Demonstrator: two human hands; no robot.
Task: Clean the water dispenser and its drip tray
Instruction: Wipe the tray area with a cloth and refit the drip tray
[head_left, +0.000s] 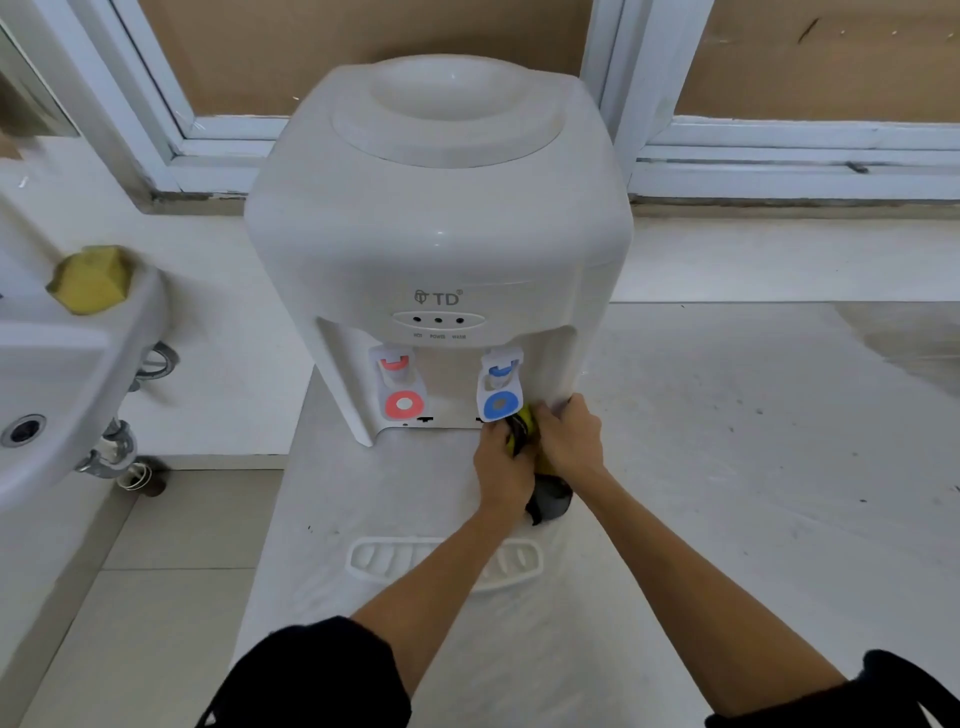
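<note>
A white water dispenser is set upright on a pale tabletop, its red tap and blue tap facing the camera. A yellow-and-dark cloth is bunched at the dispenser's lower right corner, just below the blue tap, and is held in the curled grip of both the left hand and the right hand. The white drip tray is laid apart on the tabletop, nearer the camera, partly hidden by the left forearm. A yellow sponge is seen on the sink at left.
</note>
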